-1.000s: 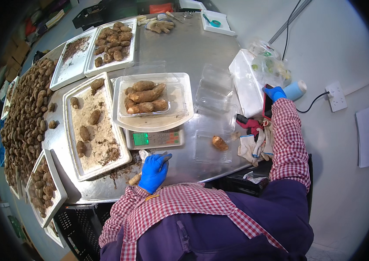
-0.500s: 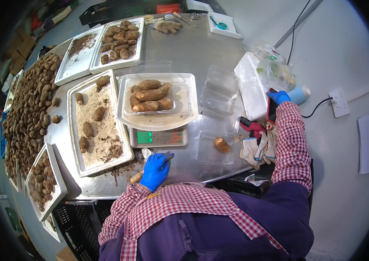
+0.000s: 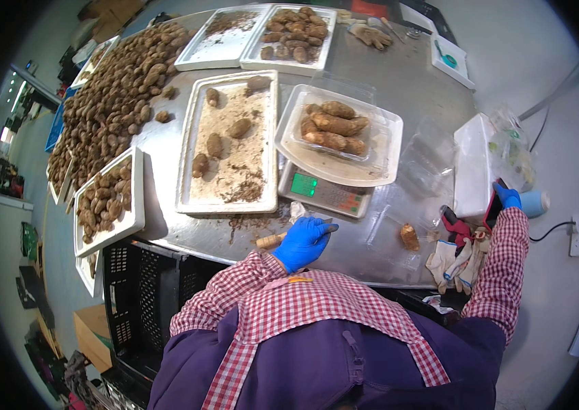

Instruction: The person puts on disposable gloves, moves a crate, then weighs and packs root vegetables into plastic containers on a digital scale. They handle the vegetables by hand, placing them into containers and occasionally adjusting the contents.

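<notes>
Device (image 3: 492, 210) in right hand (image 3: 508, 196) beside box (image 3: 472, 166) edge

Left grip (image 3: 303, 244) on dark object (image 3: 332, 228), right grip (image 3: 508, 196) on red-edged device (image 3: 492, 210), tubers (image 3: 336, 125) above scale (image 3: 323, 194)

The left hand (image 3: 303, 244) covers most of a dark-tipped object (image 3: 331, 227); whether the tan piece (image 3: 271, 240) beside that grip belongs to it, I cannot tell. The right hand (image 3: 508, 197) partly hides a red-edged dark slab (image 3: 493, 210). Beyond it, whatever a clear bag (image 3: 512, 158) holds is blurred.
</notes>
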`<state>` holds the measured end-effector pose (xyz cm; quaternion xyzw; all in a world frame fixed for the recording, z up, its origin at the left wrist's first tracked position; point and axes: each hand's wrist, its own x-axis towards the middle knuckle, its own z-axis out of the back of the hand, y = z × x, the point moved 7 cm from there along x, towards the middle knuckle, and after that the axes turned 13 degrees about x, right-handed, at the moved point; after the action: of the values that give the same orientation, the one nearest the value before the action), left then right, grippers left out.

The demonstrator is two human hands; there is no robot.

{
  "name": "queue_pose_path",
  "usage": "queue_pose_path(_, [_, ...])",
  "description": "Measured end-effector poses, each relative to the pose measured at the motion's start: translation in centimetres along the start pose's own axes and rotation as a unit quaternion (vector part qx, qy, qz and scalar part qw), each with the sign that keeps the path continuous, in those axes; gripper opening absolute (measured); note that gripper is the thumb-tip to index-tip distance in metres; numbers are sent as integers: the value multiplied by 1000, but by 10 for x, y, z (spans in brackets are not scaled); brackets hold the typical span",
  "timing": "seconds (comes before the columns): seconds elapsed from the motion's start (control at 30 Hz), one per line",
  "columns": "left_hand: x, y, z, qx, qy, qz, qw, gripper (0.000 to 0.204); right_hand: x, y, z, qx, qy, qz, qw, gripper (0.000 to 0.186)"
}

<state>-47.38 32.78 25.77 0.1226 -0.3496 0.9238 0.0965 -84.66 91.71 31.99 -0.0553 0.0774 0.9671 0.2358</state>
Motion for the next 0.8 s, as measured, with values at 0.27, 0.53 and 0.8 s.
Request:
queue_pose_path(0.27, [-51, 32, 13, 48, -1, 52, 997, 28, 4, -4, 0, 54, -5, -9, 999, 84])
queue_pose_path(0.53, [-90, 55, 19, 40, 22, 129, 991, 29, 27, -13, -8, 56, -9, 14, 998, 88])
queue_pose_path(0.8, [-92, 60, 35, 40, 13, 118, 992, 27, -11, -1, 33, 98, -145, 36, 984, 104])
